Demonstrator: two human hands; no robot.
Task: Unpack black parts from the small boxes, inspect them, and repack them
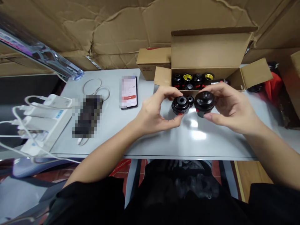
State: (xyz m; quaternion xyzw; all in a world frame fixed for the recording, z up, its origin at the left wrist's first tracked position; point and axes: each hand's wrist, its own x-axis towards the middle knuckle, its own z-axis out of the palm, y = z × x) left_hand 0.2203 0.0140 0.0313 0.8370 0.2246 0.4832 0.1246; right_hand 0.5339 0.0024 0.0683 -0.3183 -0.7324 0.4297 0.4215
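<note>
My left hand (157, 109) grips a round black part (180, 104) by its edges, thumb below and fingers above. Its top has a raised ring with a hole in the middle, and a bit of red shows underneath. In my right hand (232, 107) is a second black part (204, 100) with a smooth domed top and some red lower down. The two parts are held side by side, apart, above the table. Behind them a smaller black piece (190, 100) is partly hidden. An open cardboard box (211, 51) just beyond my hands holds several black-and-red parts (198, 79), two showing yellow rings.
A smaller carton (153, 62) stands left of the open box. On the grey table (164, 143) lie a phone (129, 92), a blurred dark device (87, 115) with a cable, and a white power strip (49, 125) with chargers. A clear bottle (47, 53) leans in at upper left.
</note>
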